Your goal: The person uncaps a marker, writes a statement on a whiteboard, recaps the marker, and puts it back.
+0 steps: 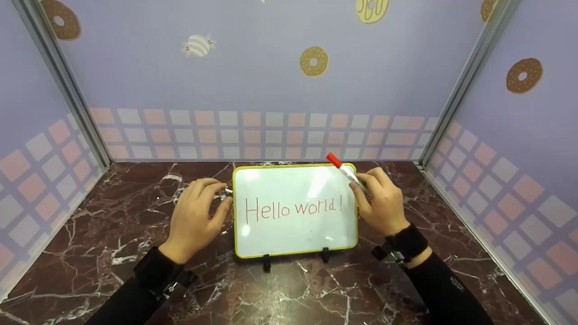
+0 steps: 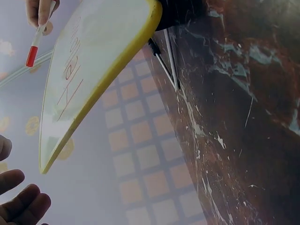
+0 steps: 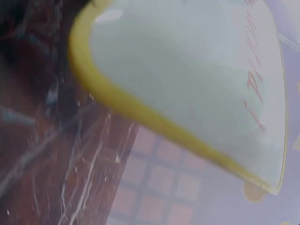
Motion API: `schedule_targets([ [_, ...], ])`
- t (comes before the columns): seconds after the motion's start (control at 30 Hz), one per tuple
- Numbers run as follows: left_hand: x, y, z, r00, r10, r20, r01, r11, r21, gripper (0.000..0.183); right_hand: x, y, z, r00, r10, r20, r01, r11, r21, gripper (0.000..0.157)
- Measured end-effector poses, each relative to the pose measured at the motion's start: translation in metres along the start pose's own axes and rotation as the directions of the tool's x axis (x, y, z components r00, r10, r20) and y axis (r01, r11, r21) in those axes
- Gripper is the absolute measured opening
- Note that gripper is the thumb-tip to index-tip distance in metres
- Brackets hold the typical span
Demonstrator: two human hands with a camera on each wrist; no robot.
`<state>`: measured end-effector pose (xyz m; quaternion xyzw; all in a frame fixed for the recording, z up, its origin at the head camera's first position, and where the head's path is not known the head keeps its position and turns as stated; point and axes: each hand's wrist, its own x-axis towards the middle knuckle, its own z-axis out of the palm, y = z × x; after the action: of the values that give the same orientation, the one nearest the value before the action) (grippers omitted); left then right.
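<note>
A whiteboard (image 1: 289, 230) with a yellow frame leans on a small stand, with "Hello world!" written across it in red. At its right edge, my right hand (image 1: 383, 201) pinches a white marker (image 1: 350, 175) between thumb and fingers, the red cap pointing up and left. My left hand (image 1: 196, 212) is beside the board's left edge, fingers loosely bent and nothing in them. In the left wrist view its fingers (image 2: 23, 206) stand apart from the yellow frame. The right hand is out of sight in the right wrist view, where the board fills much of the picture.
Two black feet (image 1: 267, 262) of the stand hold the board's lower edge, and thin stand legs (image 2: 168, 65) reach the table behind it. The dark red marbled table (image 1: 212, 293) is bounded by patterned walls (image 1: 266, 90) at the back and both sides.
</note>
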<state>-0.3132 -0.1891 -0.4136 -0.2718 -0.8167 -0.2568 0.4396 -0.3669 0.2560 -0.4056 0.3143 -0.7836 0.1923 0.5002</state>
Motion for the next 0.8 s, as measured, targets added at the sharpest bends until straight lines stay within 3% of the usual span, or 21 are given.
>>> schedule_targets([
  [0.33,-0.003,-0.013,-0.004,0.999,-0.029,-0.02,0.029,0.999,0.02,0.033,0.002,0.018,-0.005,0.986,0.152,-0.061,-0.154,0.988,-0.022,0.016],
  [0.57,-0.005,-0.025,-0.004,0.997,-0.082,-0.01,0.082,0.997,0.015,0.032,-0.004,0.036,-0.01,0.975,0.223,-0.016,-0.224,0.973,-0.056,0.019],
  [0.7,-0.005,-0.03,-0.005,0.99,-0.139,0.012,0.14,0.99,-0.012,0.032,-0.008,0.044,-0.012,0.953,0.304,0.016,-0.301,0.95,-0.081,0.02],
  [0.8,-0.006,-0.034,-0.005,0.984,-0.177,0.026,0.177,0.984,-0.008,0.032,-0.011,0.049,-0.013,0.922,0.381,0.064,-0.374,0.922,-0.102,0.02],
])
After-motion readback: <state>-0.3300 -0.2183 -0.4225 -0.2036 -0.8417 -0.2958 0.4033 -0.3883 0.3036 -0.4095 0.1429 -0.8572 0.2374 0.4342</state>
